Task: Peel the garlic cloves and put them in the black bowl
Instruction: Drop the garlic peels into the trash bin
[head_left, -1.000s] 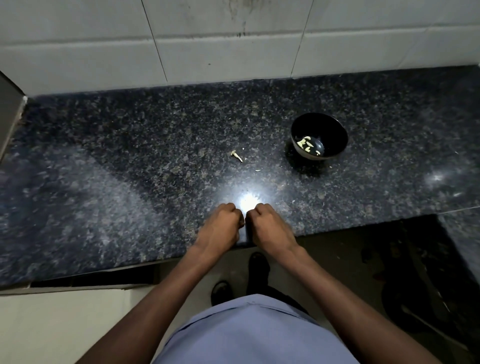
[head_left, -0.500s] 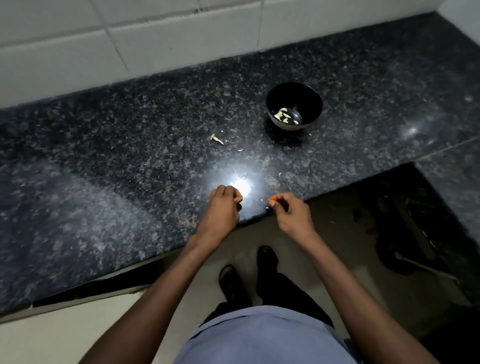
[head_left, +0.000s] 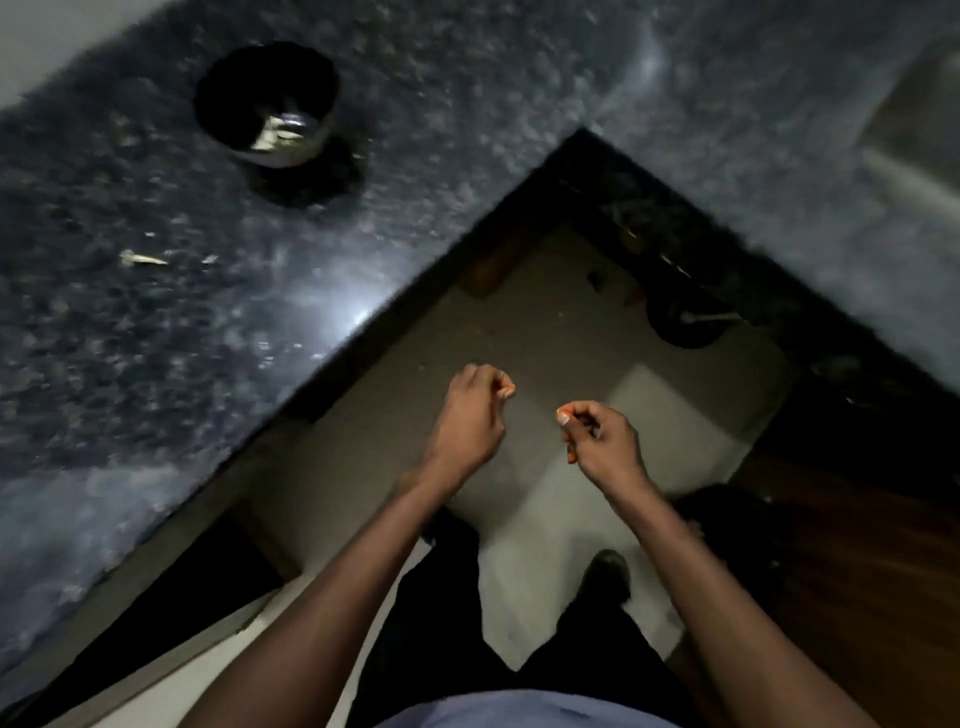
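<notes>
The black bowl (head_left: 205, 111) stands on the dark granite counter (head_left: 130, 353) at the upper left, with pale peeled garlic pieces (head_left: 280, 136) in its bottom. Both my hands hang over the floor, off the counter's edge and well below the bowl. My left hand (head_left: 470, 415) has curled fingers that pinch a small pale scrap at the fingertips. A hand's width to its right, my right hand (head_left: 597, 436) pinches a small pale garlic clove between thumb and forefinger. The view is blurred, so both bits are hard to make out.
A pale garlic scrap (head_left: 140, 258) lies on the counter left of the bowl. The counter turns a corner and runs along the upper right (head_left: 753, 130). Below lie the tiled floor (head_left: 519, 338), a dark round object (head_left: 685, 322) under the counter, and my shoe (head_left: 605, 574).
My hands have parted and drawn back from the counter's edge to over the floor. The view has swung right and down, so the bowl now sits at the upper left.
</notes>
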